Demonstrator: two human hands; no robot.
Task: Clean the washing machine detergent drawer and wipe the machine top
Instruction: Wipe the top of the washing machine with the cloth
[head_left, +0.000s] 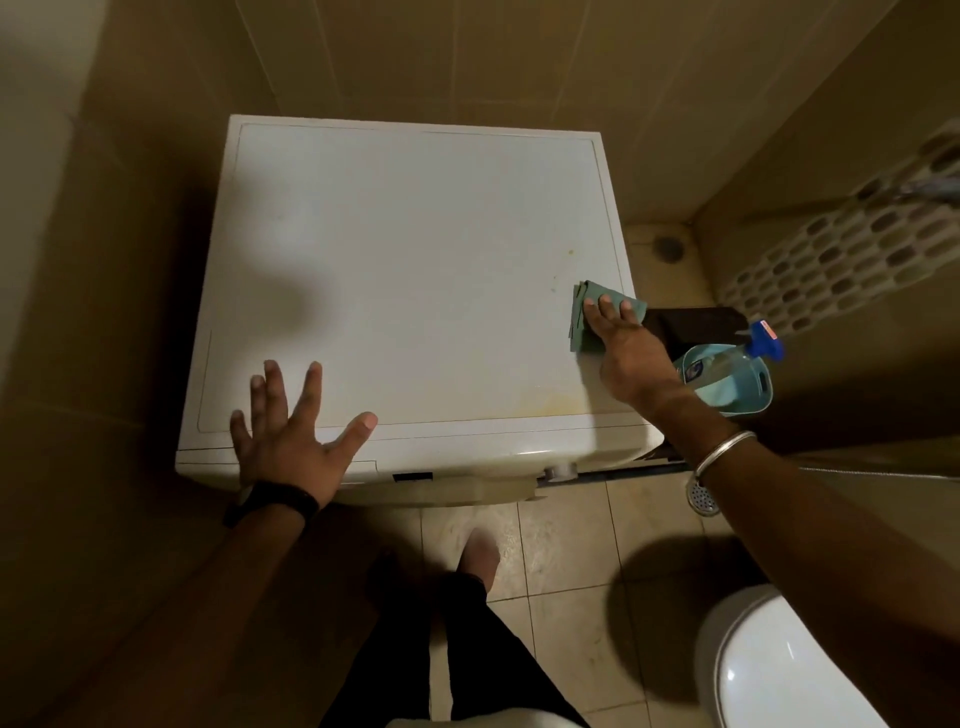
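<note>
Light blue tub (748, 389) on the floor just right of the washing machine: holds a spray bottle (748, 353) with blue trigger head, lying tilted, clear-bluish liquid inside. Something dark sits behind the tub; can't tell what.

My right hand (631, 358): flat, fingers straight and close together, pressing a folded green cloth (584, 312) onto the machine top (415, 260) at its right edge, a corner of the cloth overhanging. Metal bangle on that wrist. My left hand (291, 436): fingers spread wide, holding nothing, palm down at the front left corner; can't tell if it touches. Black band on that wrist.

Top is white, with a yellowish stain near the front right and small specks by the cloth. Detergent drawer front not clearly visible from above. Beige tiled walls and floor, floor drain (701, 496), toilet lid (779, 670) lower right.
</note>
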